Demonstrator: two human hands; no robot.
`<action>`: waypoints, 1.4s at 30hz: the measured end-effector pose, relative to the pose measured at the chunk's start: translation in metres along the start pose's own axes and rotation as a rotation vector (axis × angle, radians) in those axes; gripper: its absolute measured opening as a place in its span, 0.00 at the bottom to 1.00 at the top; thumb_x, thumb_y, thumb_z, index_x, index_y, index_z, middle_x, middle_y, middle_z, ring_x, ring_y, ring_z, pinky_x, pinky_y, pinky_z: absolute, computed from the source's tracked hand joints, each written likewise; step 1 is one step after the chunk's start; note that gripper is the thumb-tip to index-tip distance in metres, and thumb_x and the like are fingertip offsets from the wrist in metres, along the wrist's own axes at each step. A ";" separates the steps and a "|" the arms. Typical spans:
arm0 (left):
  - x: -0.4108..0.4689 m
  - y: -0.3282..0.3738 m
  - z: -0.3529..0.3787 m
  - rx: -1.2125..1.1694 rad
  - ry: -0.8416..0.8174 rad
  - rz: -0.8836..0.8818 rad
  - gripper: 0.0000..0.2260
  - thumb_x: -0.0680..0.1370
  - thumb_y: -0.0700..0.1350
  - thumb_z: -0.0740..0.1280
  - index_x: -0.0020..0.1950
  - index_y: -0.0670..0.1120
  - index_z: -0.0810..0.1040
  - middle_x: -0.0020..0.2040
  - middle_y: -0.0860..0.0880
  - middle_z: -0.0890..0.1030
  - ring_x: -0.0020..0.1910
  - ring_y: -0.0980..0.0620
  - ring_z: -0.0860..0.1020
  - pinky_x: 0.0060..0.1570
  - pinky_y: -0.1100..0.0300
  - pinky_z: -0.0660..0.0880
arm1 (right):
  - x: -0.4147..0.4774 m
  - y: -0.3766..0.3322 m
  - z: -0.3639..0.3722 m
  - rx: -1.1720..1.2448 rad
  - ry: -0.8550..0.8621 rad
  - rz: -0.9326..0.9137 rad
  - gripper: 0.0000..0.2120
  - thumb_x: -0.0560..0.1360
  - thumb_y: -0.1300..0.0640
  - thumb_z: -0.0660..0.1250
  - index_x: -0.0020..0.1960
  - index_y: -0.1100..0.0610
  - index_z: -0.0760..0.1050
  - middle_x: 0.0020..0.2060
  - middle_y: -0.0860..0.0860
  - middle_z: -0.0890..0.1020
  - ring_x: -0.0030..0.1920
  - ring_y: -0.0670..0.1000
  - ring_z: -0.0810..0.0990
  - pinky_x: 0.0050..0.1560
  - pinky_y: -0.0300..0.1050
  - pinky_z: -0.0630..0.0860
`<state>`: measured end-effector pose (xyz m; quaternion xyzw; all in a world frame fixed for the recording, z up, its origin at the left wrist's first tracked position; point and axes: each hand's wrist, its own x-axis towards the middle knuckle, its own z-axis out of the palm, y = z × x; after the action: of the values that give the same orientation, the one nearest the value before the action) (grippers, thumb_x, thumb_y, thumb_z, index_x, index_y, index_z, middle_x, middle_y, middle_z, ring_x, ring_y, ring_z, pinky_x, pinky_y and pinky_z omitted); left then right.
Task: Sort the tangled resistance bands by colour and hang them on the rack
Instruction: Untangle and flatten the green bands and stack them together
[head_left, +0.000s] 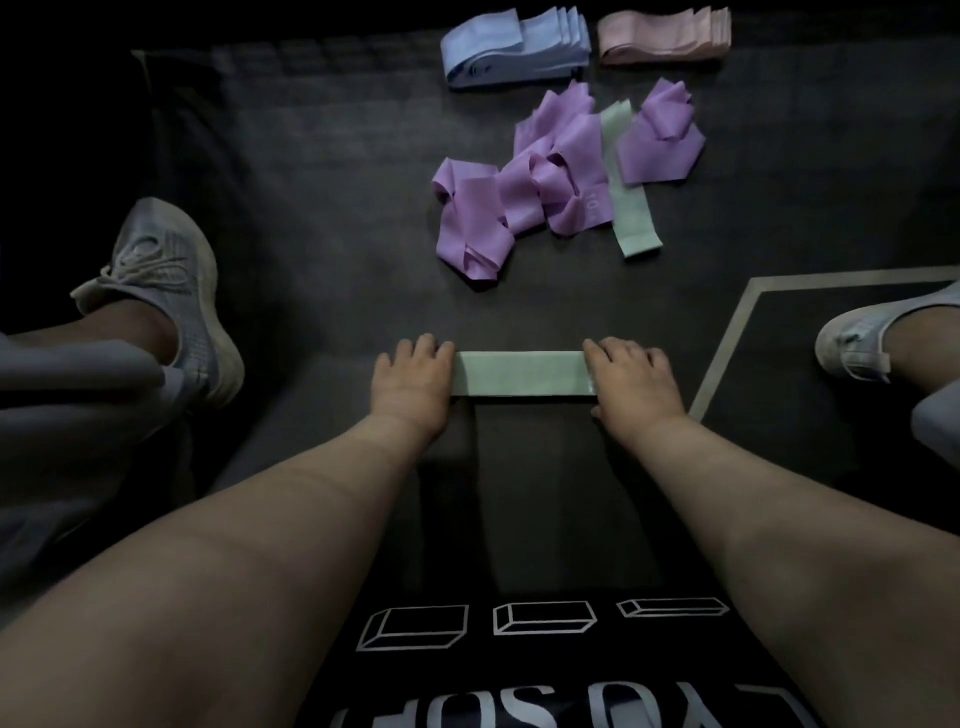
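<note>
"Green band (519, 374), the pale one: you've got it flat on the dark mat (322, 218), crosswise, right in front of you."

"And it sits between your hands. Your left hand (413, 379) lies palm down on its left end, your right hand (631, 382) palm down on its right end, so only the middle stretch shows."

"Are you pinching it?"

"Pressing, by the look of it. Your fingers lie over the ends and hold the band down against the mat. Your right thumb sits just beside its near edge. Whether any fingertip is tucked under the band can't be told."

"What about the rest?"

"Farther out on the mat, well apart from your hands, is the purple tangle (545, 176), all loops and folds. A second green band (631, 208) runs through it, with one end poking out toward you."

"And at the mat's far edge?"

"Two folded stacks side by side: the blue stack (514, 47) on the left and the pink stack (665, 36) just beside it on the right, both beyond the tangle."

"Your feet?"

"One grey shoe (166, 291) at the mat's left side, a pale shoe (862, 340) at its right, inside a light painted line (727, 343)."
</note>
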<state>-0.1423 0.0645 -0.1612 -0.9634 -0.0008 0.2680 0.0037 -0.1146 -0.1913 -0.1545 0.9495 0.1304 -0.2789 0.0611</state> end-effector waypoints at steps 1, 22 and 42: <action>0.001 0.000 0.000 -0.024 -0.014 -0.006 0.25 0.77 0.47 0.68 0.73 0.52 0.65 0.67 0.47 0.69 0.66 0.43 0.68 0.59 0.49 0.70 | 0.002 0.000 0.001 -0.003 0.010 -0.002 0.35 0.75 0.56 0.71 0.77 0.52 0.59 0.71 0.52 0.68 0.72 0.55 0.66 0.71 0.55 0.62; 0.006 0.020 -0.017 -0.863 -0.167 -0.808 0.18 0.82 0.44 0.58 0.72 0.41 0.70 0.73 0.39 0.63 0.70 0.37 0.66 0.71 0.52 0.62 | 0.009 -0.007 0.013 0.859 -0.079 0.775 0.19 0.84 0.52 0.54 0.71 0.62 0.66 0.70 0.64 0.64 0.69 0.68 0.67 0.72 0.58 0.63; 0.096 0.094 -0.082 -0.798 0.083 -0.188 0.17 0.82 0.47 0.61 0.68 0.43 0.75 0.66 0.38 0.75 0.65 0.37 0.73 0.66 0.48 0.71 | 0.093 0.038 -0.058 1.126 0.111 0.538 0.18 0.81 0.58 0.62 0.71 0.58 0.70 0.64 0.60 0.78 0.64 0.60 0.77 0.66 0.47 0.71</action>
<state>-0.0180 -0.0295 -0.1409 -0.8949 -0.1927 0.2059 -0.3458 0.0013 -0.1969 -0.1551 0.8487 -0.2772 -0.2299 -0.3873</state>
